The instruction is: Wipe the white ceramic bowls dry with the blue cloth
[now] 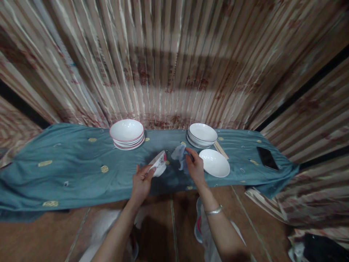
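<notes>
My left hand grips the rim of a small white bowl with a pink flower pattern, tilted on its side above the cloth. In my right hand a thin, bluish, crumpled cloth is pinched; it hangs just right of the bowl, apart from it. Close beside the right hand lies a shallow white plate. Behind it rises a stack of white dishes with dark rims. Back left, a white bowl with a red rim tops another stack of dishes.
A green patterned cloth covers the long, narrow table. Wooden chopsticks lie beside the right stack. A black phone rests near the right end. Pleated curtains hang directly behind the table, and a tiled floor lies below.
</notes>
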`<action>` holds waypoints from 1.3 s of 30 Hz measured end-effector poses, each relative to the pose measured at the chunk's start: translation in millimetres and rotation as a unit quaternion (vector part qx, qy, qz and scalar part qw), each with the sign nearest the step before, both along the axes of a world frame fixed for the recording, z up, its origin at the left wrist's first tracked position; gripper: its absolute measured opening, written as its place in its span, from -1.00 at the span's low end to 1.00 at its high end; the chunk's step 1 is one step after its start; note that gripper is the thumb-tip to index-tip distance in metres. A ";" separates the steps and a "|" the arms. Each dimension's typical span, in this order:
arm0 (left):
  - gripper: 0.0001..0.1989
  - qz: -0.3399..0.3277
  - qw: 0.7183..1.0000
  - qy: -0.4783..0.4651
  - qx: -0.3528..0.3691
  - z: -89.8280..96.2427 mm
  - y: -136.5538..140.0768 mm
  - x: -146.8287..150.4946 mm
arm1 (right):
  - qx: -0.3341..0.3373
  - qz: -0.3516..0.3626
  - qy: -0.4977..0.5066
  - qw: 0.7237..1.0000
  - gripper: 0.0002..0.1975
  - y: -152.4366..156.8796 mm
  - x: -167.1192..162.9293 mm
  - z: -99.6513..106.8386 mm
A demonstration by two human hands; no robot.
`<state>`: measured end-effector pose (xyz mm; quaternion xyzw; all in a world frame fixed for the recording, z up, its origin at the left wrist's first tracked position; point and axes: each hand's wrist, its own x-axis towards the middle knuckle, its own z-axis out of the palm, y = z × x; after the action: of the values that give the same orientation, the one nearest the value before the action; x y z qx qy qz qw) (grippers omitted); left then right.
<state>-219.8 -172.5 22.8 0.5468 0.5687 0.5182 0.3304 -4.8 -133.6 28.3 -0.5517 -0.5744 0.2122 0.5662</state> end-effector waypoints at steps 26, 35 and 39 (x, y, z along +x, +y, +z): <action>-0.71 0.016 0.860 -0.497 -0.112 13.9 1.2 11.4 | 0.108 0.173 -0.302 0.931 -0.54 -31.4 -88.9 13.9; -0.88 -0.021 0.845 -0.526 -0.094 -2.7 8.5 12.2 | 0.128 0.164 -0.416 0.885 -0.57 -17.8 -99.0 11.2; -0.85 -0.039 0.842 -0.529 -0.099 -2.9 8.8 12.9 | 0.119 0.179 -0.404 0.889 -0.60 -9.0 -95.3 14.6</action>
<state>-206.9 -163.7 19.9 0.1755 0.3341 0.6565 0.6532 -100.1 -142.6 42.9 -0.4060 -0.8637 -0.0012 0.2987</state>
